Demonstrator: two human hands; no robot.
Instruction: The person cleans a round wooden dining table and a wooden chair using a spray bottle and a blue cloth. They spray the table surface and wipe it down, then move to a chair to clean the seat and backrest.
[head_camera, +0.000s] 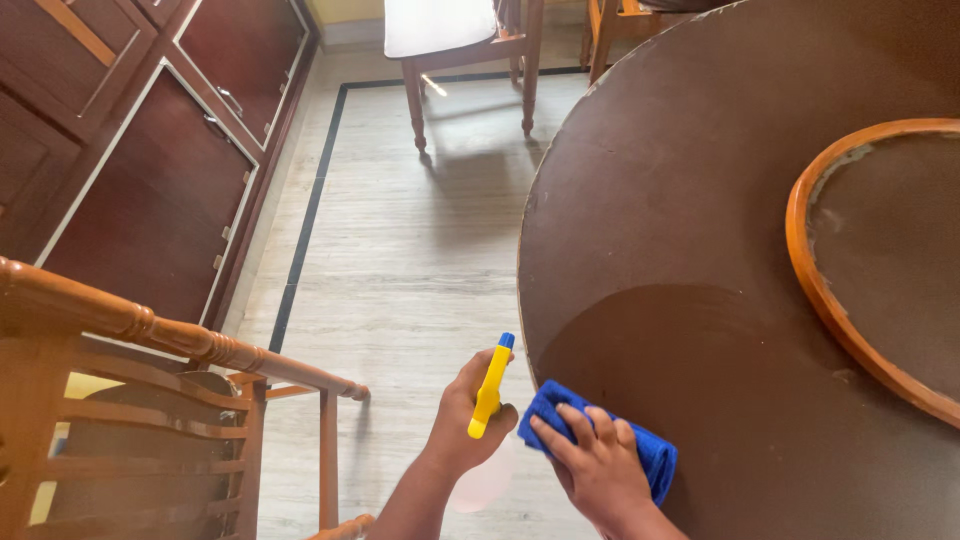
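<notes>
Head view, looking down over the near edge of a round brown worktop. The left hand is closed around a spray bottle with a yellow trigger head and blue nozzle tip; its fingers wrap the neck, and the pale body of the bottle hangs blurred below the palm. The bottle sits just off the worktop's rim, at about 9 o'clock from the right hand and just beside it. The right hand lies flat, fingers spread and extended, pressing a folded blue cloth against the worktop at its near edge; the cloth shows beyond the fingertips toward 11 o'clock and past the knuckles toward 3 o'clock. A darker patch of the surface spreads from the cloth toward 1 o'clock. At 2 o'clock from the hands, a raised round insert with an orange wooden rim lies on the worktop. A wooden chair with a turned top rail stands at 9 o'clock, dark cabinet doors at 10 o'clock, and a second chair on the pale floor at 12 o'clock.
</notes>
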